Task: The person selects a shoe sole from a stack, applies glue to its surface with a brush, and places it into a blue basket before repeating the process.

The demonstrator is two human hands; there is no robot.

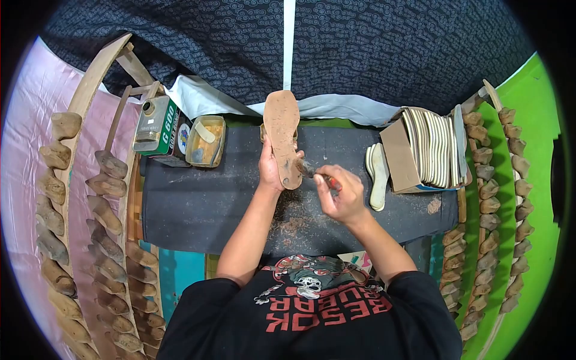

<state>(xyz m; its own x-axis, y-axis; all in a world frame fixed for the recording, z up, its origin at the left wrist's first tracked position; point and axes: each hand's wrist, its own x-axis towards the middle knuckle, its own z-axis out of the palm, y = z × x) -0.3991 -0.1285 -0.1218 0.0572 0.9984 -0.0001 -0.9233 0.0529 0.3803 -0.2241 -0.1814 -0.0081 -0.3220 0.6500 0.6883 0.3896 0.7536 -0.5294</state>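
The brown sole (283, 135) stands mid-bench, toe toward twelve o'clock, its heel gripped by the left hand (271, 169). At three o'clock the right hand (341, 193) clenches a red-handled brush (317, 174) touching the heel edge. Bare dark bench (198, 207) lies open at nine; a glue tin (157, 129) sits at ten.

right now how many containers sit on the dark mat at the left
2: a green-labelled tin at the mat's far left corner, and an open yellowish tub touching it on the right. A third thing may be hidden behind the sole held by the left hand.
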